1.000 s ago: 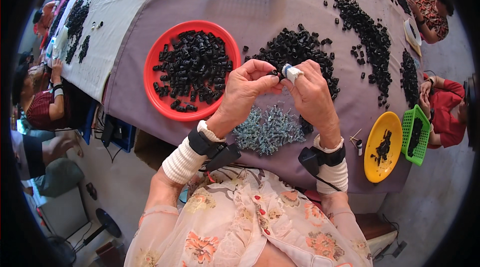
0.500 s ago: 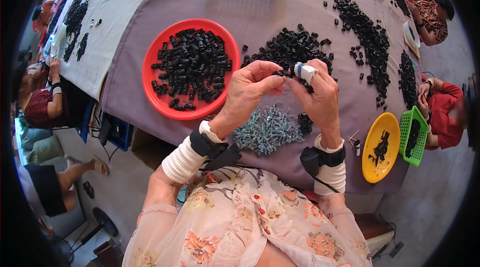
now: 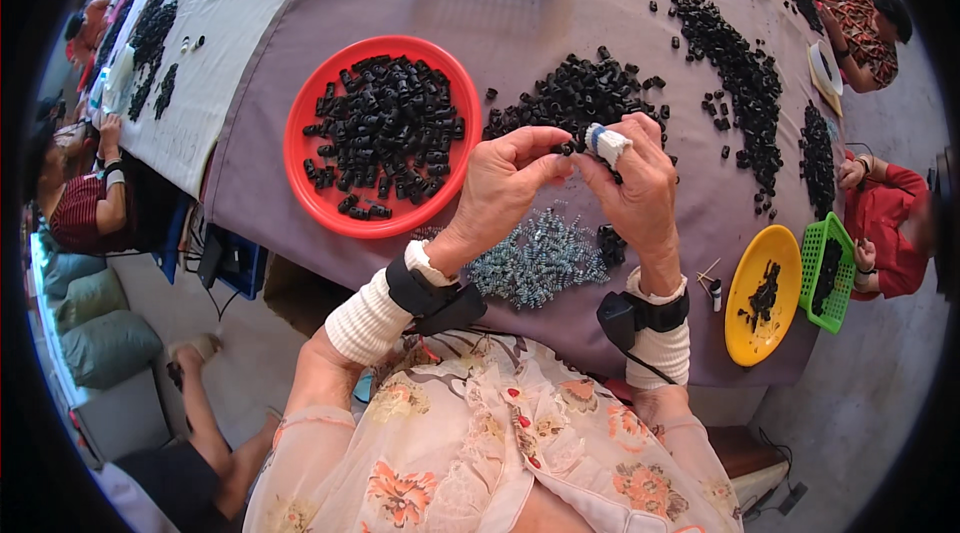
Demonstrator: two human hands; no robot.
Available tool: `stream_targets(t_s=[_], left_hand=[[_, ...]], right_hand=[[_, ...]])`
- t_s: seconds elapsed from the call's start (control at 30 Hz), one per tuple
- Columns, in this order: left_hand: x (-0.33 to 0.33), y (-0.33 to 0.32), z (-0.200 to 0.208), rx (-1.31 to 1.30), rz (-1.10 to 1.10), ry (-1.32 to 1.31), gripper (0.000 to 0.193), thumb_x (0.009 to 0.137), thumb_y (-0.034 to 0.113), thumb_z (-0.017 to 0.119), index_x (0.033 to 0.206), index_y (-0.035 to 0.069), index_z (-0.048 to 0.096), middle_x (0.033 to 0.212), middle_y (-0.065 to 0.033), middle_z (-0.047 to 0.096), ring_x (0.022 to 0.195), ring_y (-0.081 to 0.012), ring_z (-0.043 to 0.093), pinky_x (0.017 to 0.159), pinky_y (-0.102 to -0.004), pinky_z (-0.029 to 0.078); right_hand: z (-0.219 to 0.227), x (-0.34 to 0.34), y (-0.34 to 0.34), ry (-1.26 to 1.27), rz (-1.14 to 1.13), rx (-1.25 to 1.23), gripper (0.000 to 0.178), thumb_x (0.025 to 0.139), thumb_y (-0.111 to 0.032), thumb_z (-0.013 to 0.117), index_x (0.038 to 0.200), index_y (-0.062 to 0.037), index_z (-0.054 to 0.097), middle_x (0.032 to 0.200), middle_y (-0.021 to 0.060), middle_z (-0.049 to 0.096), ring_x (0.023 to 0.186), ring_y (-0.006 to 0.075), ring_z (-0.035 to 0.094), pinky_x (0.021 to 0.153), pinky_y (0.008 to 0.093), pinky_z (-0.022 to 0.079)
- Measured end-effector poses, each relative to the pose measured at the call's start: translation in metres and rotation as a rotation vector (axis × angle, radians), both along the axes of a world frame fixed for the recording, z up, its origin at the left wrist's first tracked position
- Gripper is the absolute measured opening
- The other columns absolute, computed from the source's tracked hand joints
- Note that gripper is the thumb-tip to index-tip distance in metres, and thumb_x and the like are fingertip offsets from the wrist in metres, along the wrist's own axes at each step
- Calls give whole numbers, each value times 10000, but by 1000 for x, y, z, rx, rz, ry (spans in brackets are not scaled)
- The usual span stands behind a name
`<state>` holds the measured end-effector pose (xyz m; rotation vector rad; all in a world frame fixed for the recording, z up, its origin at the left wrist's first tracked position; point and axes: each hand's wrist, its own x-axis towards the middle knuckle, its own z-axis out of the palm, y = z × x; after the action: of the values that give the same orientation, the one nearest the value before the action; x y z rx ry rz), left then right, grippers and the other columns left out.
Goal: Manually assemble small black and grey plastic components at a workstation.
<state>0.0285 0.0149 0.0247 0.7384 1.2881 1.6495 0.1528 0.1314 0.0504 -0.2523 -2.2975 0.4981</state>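
Above the near half of a bench covered in mauve-grey cloth (image 3: 260, 163), the left hand (image 3: 500, 188) pinches a small black cylindrical piece (image 3: 567, 147) between thumb and fingertips; the piece sits at the very end of that grip, on the side toward the right hand (image 3: 643, 195). The right thumb reaches to the piece, with a white knitted finger cover with a blue band (image 3: 607, 144) just beside it; whether the right grip clasps anything cannot be told. Beyond the hands lies a heap of small black cylindrical parts (image 3: 590, 93); nearer the bench's near edge, below the hands, is a loose pile of silvery coil springs (image 3: 535, 258). To the left, a round red plastic tray (image 3: 300, 168) carries black ribbed cylinders (image 3: 385, 123). Toward the bench's near right corner stand an oval yellow plate (image 3: 758, 333) and, beside it, a green perforated plastic basket (image 3: 832, 308).
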Motion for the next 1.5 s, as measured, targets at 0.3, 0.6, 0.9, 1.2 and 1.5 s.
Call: stream_targets(t_s=[0.3, 0.6, 0.9, 1.2, 1.5], left_hand=[[-1, -1, -2, -36, 14, 135, 243, 878, 17, 603, 1112, -35, 639, 883, -59, 686, 781, -81, 629, 709, -213, 525], [0, -2, 3, -99, 36, 318, 247, 859, -9, 592, 1098, -25, 654, 839, -53, 693, 749, -64, 623, 692, -203, 518], [6, -2, 3, 9, 134, 525, 250, 805, -57, 620, 1045, -18, 676, 876, -68, 698, 764, -82, 628, 679, -216, 515], [4, 1, 1, 57, 134, 487, 252, 805, -68, 626, 1044, -11, 679, 887, -58, 690, 752, -69, 608, 682, -211, 506], [5, -1, 0, -25, 111, 388, 230, 836, -52, 596, 1051, -20, 670, 849, -42, 687, 760, -62, 619, 689, -201, 511]], right_hand=[[-5, 3, 1, -46, 2, 83, 190, 695, -51, 732, 851, -9, 632, 782, 74, 603, 748, 232, 585, 842, 425, 414], [-3, 5, -1, -102, -11, 146, 180, 698, -58, 731, 829, -10, 617, 791, 66, 587, 764, 227, 578, 881, 445, 397], [1, 6, -6, -172, -21, 187, 159, 738, -42, 692, 859, 28, 616, 823, 106, 592, 805, 253, 573, 882, 451, 399], [-1, 8, -12, -200, -88, 114, 200, 790, -65, 658, 939, 57, 604, 867, 132, 598, 828, 285, 571, 880, 441, 397], [-1, 6, -13, -237, -90, 187, 197, 792, -68, 642, 938, 54, 590, 888, 142, 566, 883, 292, 548, 890, 437, 386]])
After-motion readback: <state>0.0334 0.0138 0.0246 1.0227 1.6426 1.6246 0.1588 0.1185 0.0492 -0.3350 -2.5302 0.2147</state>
